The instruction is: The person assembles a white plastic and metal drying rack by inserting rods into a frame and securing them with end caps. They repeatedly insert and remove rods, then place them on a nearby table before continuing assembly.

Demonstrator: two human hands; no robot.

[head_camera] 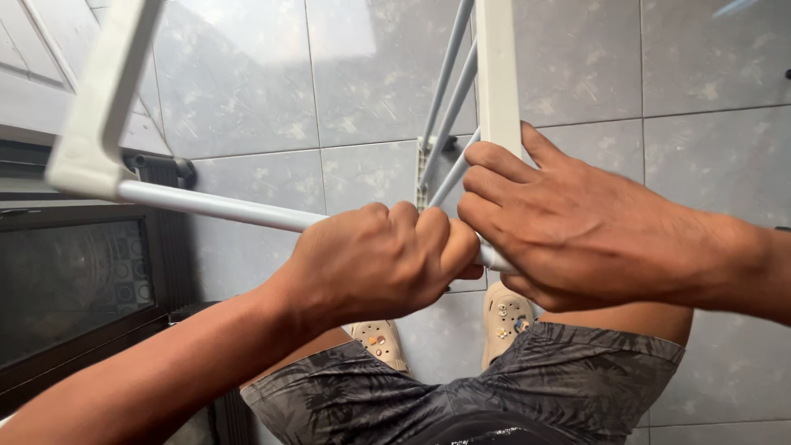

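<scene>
A white metal drying rack point(247, 213), seen from above, stands over grey floor tiles point(247, 82), its horizontal tube running from a pale plastic corner piece point(78, 165) toward my body. My left hand point(375, 259) is curled into a tight fist around that tube, fingers fully wrapped. My right hand point(568, 235) touches it knuckle to knuckle, fingers bent narrow over the tube where an upright white bar point(497, 74) and thin grey rods point(449, 107) meet it. Below are my patterned dark shorts point(494, 387) and beige clogs point(504, 317). A dark-framed glass door point(74, 280) sits at left.
</scene>
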